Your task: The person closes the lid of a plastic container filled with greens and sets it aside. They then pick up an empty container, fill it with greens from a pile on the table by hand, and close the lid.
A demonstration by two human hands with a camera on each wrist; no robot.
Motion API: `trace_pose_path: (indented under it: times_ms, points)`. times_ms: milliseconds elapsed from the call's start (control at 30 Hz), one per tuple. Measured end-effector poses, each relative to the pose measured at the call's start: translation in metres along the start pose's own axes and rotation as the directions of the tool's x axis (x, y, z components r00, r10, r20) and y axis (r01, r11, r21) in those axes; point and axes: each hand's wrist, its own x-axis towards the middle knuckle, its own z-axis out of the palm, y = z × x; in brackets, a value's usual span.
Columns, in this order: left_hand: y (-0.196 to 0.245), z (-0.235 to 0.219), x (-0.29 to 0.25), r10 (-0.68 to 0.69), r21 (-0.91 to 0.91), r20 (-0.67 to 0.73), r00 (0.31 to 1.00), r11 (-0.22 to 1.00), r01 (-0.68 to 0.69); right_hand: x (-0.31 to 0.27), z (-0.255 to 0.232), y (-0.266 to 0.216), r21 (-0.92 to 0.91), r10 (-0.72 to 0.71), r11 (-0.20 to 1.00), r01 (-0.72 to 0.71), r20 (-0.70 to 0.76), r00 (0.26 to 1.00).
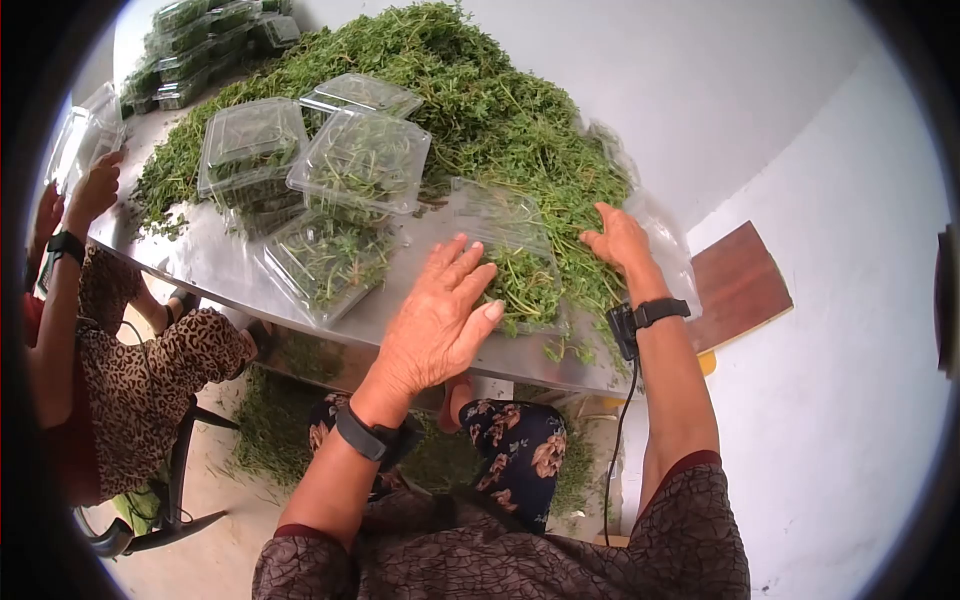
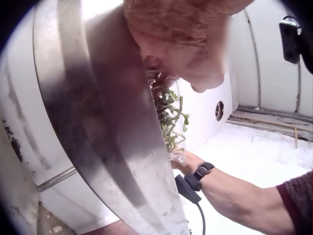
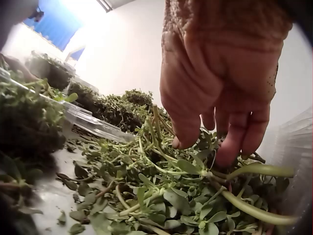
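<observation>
My left hand point(image 1: 440, 315) hovers palm down with its fingers straight, over the near left side of an open clear plastic clamshell box point(image 1: 552, 262). Purslane sprigs point(image 1: 522, 290) fill the box's near half. In the left wrist view this hand point(image 2: 181, 44) is close above the greens at the table edge. To the right, my right hand point(image 1: 622, 245) reaches into the purslane pile point(image 1: 540, 130). The right wrist view shows its thumb and fingers pointing down among leaves and thick stems point(image 3: 195, 186), with a gap between them.
Closed, filled clamshells point(image 1: 365, 160) stand left of the open box, one point(image 1: 330, 265) near the table's edge. More filled boxes point(image 1: 205, 50) are stacked far left. Another person's hand point(image 1: 95, 185) holds a clear box point(image 1: 85, 135). A reddish-brown board point(image 1: 740, 275) is at the right.
</observation>
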Motion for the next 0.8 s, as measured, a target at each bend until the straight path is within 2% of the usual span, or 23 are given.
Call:
trace_pose_path:
  times_ms: [67, 200, 267, 400, 467, 500, 567, 600, 667, 700, 767, 800]
  points:
    - [0.000, 0.000, 0.000, 0.000, -0.008, 0.001, 1.000, 1.000, 0.000, 0.007, 0.001, 0.003, -0.088, -0.017, 0.996, 0.020, 0.037, 0.999]
    - [0.000, 0.001, 0.000, 0.003, -0.019, -0.003, 1.000, 1.000, -0.003, 0.018, 0.004, 0.007, -0.092, -0.001, 0.996, 0.009, 0.082, 0.997]
    - [-0.001, 0.001, 0.000, 0.010, -0.028, -0.004, 1.000, 1.000, -0.010, 0.024, 0.012, 0.017, -0.156, -0.086, 0.984, 0.085, 0.002, 0.996]
    - [-0.001, 0.001, 0.000, 0.058, -0.032, -0.049, 0.997, 0.998, -0.059, 0.023, -0.007, 0.030, -0.136, -0.084, 0.988, 0.076, -0.054, 0.995]
    - [0.000, 0.001, 0.000, 0.050, -0.045, -0.047, 0.998, 0.998, -0.052, 0.026, -0.016, 0.039, -0.011, -0.068, 0.998, 0.067, -0.120, 0.990]
    - [0.000, 0.001, 0.000, 0.044, -0.057, -0.046, 0.998, 0.997, -0.047, 0.028, -0.020, 0.044, -0.012, -0.066, 0.998, 0.065, -0.119, 0.991]
    - [-0.001, 0.001, 0.000, 0.044, -0.062, -0.045, 0.998, 0.997, -0.047, 0.029, -0.029, 0.046, 0.249, 0.073, 0.968, -0.045, -0.105, 0.992]
    - [0.000, 0.001, 0.000, 0.041, -0.067, -0.046, 0.998, 0.997, -0.045, 0.025, -0.033, 0.045, 0.250, 0.077, 0.967, -0.049, -0.104, 0.992]
    - [0.000, 0.000, 0.001, 0.043, -0.070, -0.042, 0.998, 0.997, -0.046, 0.014, -0.047, 0.040, 0.606, 0.155, 0.788, -0.109, -0.024, 0.988]
    - [0.000, -0.001, 0.000, 0.043, -0.072, -0.040, 0.998, 0.996, -0.045, 0.007, -0.052, 0.036, 0.606, 0.156, 0.788, -0.110, -0.024, 0.987]
    - [0.000, -0.001, 0.000, 0.040, -0.075, -0.047, 0.998, 0.996, -0.043, -0.004, -0.059, 0.028, 0.783, 0.147, 0.617, -0.079, -0.017, 0.989]
    - [0.000, -0.001, 0.000, 0.037, -0.077, -0.054, 0.998, 0.996, -0.041, -0.007, -0.061, 0.028, 0.782, 0.144, 0.619, -0.077, -0.017, 0.989]
